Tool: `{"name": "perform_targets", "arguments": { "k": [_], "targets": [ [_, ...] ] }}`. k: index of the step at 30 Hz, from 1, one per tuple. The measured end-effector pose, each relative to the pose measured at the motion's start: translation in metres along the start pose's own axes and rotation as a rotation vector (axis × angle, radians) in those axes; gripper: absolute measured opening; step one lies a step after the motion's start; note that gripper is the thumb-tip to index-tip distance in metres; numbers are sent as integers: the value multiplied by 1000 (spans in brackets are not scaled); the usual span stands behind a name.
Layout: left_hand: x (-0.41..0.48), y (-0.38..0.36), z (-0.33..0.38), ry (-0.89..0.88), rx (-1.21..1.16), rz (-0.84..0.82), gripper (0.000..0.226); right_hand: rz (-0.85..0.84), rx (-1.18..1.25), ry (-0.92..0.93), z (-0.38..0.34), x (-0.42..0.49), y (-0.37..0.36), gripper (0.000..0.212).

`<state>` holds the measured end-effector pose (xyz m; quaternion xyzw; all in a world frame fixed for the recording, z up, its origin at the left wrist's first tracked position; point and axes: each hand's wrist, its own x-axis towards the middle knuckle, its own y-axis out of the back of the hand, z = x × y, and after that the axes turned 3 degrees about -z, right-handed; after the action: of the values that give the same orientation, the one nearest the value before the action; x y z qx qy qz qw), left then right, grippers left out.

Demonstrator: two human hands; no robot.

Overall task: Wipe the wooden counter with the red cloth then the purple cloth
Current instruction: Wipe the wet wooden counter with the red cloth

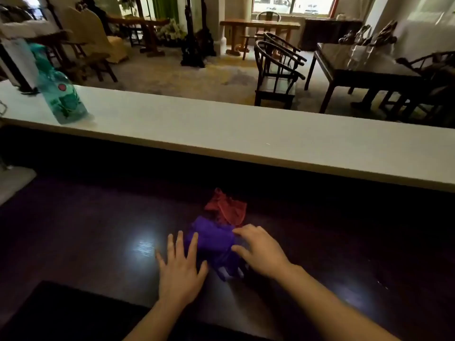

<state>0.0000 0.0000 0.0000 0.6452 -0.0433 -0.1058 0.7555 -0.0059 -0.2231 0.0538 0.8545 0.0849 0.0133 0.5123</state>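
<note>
A crumpled purple cloth (213,242) lies on the dark wooden counter (86,230), with a bunched red cloth (226,207) just beyond it and touching it. My left hand (181,267) rests flat on the counter with fingers spread, its fingertips at the purple cloth's left edge. My right hand (261,249) lies on the purple cloth's right side, fingers curled over the fabric. Neither hand touches the red cloth.
A raised pale ledge (246,134) runs along the far side of the counter, with a green-labelled clear bottle (61,94) at its left. Beyond it stand dark chairs (275,75) and tables. A bright light reflection marks the counter left of my hands.
</note>
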Motion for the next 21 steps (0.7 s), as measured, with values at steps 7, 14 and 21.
{"name": "perform_targets", "arguments": {
  "k": [7, 14, 21],
  "targets": [
    [-6, -41, -4, 83, -90, -81, 79, -28, -18, 28, -12, 30, -35, 51],
    [-5, -47, -7, 67, -83, -24, 80, 82, -1, 15, -16, 65, -51, 47],
    [-2, -52, -9, 77, -79, -20, 81, -50, 63, -229, 23, 131, -37, 52]
  ]
}}
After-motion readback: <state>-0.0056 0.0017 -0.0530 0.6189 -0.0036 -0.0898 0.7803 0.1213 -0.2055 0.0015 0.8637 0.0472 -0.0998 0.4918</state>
